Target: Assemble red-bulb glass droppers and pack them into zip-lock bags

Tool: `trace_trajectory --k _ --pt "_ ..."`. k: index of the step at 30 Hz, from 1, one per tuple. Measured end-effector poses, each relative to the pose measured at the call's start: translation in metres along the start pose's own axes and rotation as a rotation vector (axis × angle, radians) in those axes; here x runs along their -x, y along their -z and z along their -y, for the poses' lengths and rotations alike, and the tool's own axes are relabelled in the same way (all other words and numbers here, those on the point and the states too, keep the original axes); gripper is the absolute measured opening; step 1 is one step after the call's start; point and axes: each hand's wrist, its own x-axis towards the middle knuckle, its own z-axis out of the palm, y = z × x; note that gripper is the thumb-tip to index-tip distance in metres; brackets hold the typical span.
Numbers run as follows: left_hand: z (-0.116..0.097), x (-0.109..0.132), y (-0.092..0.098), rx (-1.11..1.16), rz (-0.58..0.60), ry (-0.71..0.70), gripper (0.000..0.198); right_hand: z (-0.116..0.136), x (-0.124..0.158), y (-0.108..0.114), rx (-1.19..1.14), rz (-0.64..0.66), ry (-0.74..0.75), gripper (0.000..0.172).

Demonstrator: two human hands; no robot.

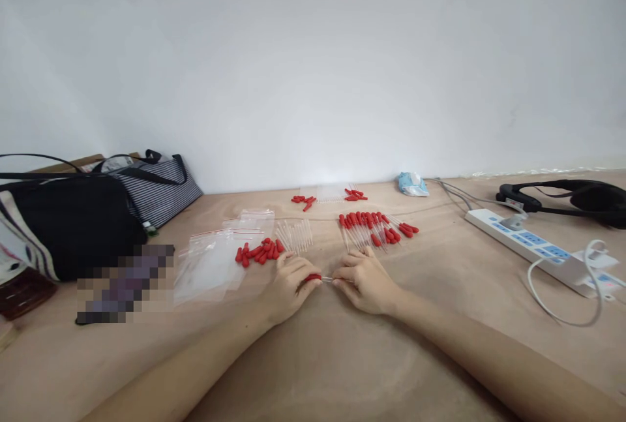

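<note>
My left hand (292, 284) is closed on a red rubber bulb (313, 276). A thin clear dropper tube (327, 279) runs from the bulb to my right hand (364, 282), whose fingers pinch it; the two parts meet end to end between my hands. Behind my left hand lie a heap of loose red bulbs (259, 251) and a row of clear tubes (294, 235). Beyond my right hand, several droppers with red bulbs on their tubes (364, 220) lie side by side.
Clear zip bags (210, 262) lie at left, near a black bag (73, 226) and a striped bag (163, 190). More bulbs and tubes (330, 194) lie by the wall. At right are a tissue pack (413, 184), a power strip (531, 242) with cables, and a black headset (567, 200).
</note>
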Motion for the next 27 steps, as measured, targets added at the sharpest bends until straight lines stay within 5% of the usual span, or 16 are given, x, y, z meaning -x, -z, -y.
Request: trace_trajectory --k 4,7,11,16,22,27 --pt "0.009 0.006 0.008 -0.067 -0.082 0.128 0.028 -0.016 -0.013 0.004 0.052 -0.096 -0.31 0.022" --pt "0.012 0.01 0.01 -0.04 -0.028 0.145 0.018 -0.031 -0.029 -0.002 0.1 -0.195 -0.576 0.024" --pt "0.011 0.009 0.011 -0.031 0.026 0.128 0.013 -0.041 -0.049 -0.013 0.218 -0.177 -0.738 0.023" --pt "0.01 0.007 0.011 -0.003 0.064 0.123 0.014 -0.044 -0.056 -0.015 0.221 -0.099 -0.772 0.019" --pt "0.01 0.008 0.01 -0.024 0.079 0.109 0.014 -0.03 -0.066 -0.016 0.209 -0.169 -0.635 0.027" --pt "0.029 0.001 0.026 -0.217 -0.09 0.293 0.013 -0.003 -0.097 -0.032 0.133 -0.073 -0.584 0.026"
